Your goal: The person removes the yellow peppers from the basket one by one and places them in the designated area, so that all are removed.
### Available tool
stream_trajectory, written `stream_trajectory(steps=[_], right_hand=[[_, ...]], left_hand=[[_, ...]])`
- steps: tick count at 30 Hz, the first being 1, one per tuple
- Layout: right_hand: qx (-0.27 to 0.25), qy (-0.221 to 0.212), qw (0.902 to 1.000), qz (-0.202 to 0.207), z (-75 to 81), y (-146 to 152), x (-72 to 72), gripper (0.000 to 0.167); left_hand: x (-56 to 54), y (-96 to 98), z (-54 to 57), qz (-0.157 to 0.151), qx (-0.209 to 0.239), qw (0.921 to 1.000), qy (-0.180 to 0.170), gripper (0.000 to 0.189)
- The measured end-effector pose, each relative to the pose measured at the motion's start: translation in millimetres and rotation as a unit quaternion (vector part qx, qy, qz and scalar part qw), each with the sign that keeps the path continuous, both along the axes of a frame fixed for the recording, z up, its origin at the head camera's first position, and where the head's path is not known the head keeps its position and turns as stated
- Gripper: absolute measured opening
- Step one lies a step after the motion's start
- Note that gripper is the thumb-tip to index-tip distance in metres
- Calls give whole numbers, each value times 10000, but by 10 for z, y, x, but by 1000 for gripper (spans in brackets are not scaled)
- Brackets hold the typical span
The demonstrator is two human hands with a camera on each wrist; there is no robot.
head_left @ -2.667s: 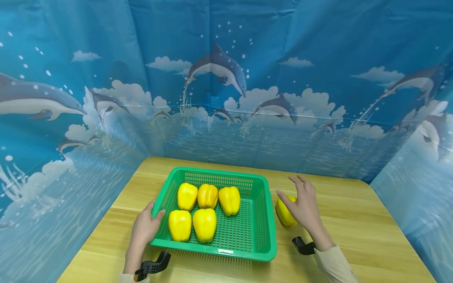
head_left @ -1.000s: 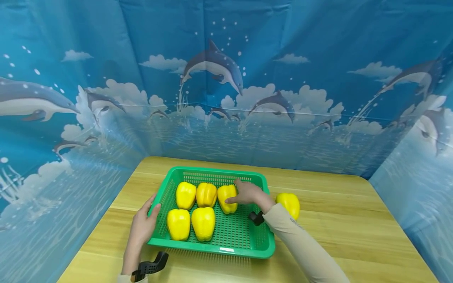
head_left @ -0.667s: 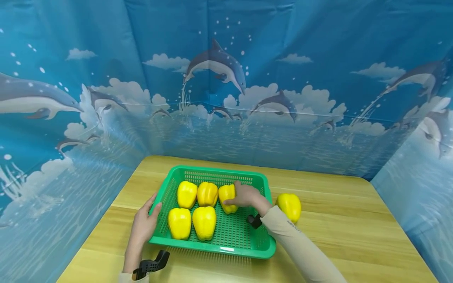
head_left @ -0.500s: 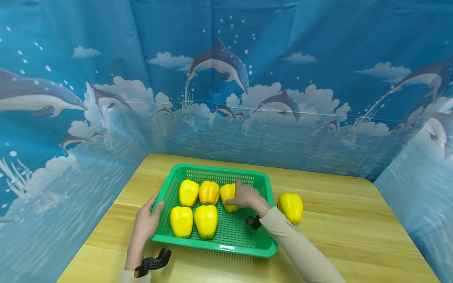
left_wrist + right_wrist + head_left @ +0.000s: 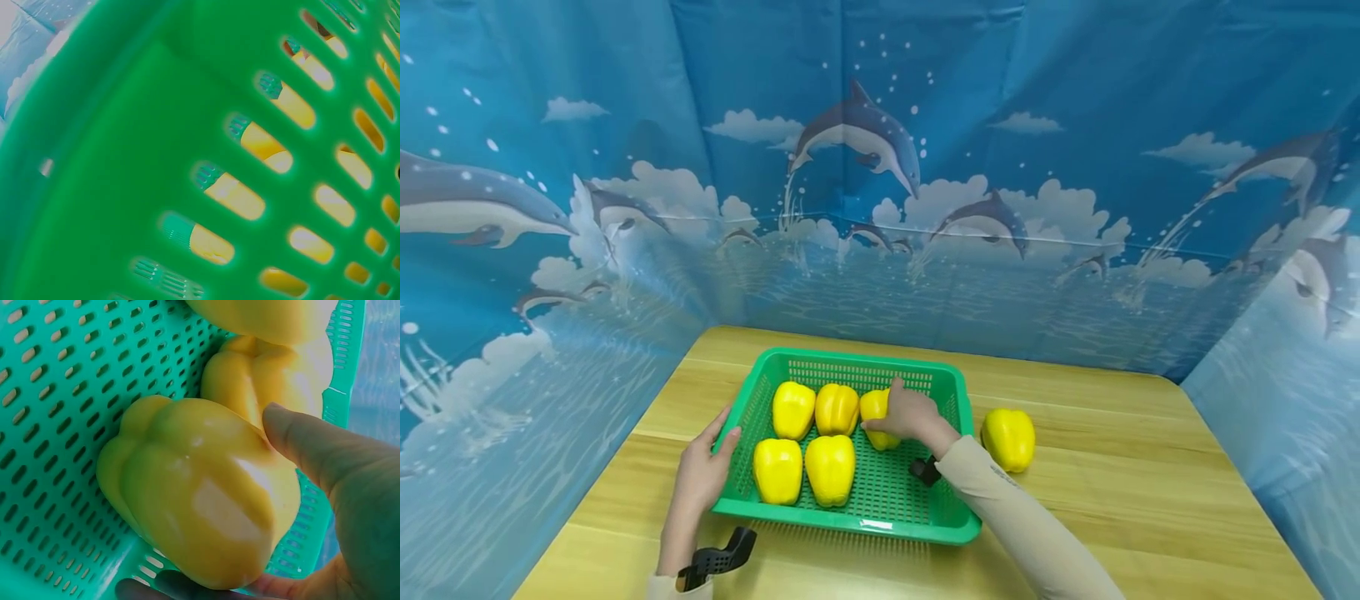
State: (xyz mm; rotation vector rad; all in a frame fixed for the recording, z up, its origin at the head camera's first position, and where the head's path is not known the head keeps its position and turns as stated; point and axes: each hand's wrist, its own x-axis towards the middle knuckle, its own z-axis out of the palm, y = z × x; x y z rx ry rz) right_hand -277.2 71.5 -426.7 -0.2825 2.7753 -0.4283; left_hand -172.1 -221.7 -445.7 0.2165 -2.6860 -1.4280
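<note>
A green plastic basket (image 5: 880,528) with slotted walls holds several yellow bell peppers in two rows. My left hand (image 5: 702,473) grips its left rim, thumb toward the inside; the left wrist view shows only the basket's wall (image 5: 125,144) close up. Inside the basket my right hand (image 5: 913,414) holds the rightmost bell pepper (image 5: 876,407) of the back row. In the right wrist view the thumb lies on one side of that bell pepper (image 5: 200,494) and fingertips curl round the other. The pepper still sits at the basket's floor.
One more yellow bell pepper (image 5: 1009,440) stands on the wooden table (image 5: 1120,467), right of the basket and beside my right sleeve (image 5: 1030,525). A blue dolphin-print curtain (image 5: 880,275) encloses the table at the back and sides.
My right hand has moved left, from beside the pepper on the table to the back-row pepper in the basket. Over the last second it has barely moved. My left hand stays on the rim.
</note>
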Motion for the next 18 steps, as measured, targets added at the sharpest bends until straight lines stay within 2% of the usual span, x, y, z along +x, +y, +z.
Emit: stream_trajectory(steps=[11,18], right_hand=[[34,81,9998,-205,-13,-25,-35,109],[-23,102,9997,-198,-66,-32,-17,111]], left_hand=[[-59,10,-28,-10,18,9998,196,55],[-29,-8,-33,-40,-3,9999,139,55]])
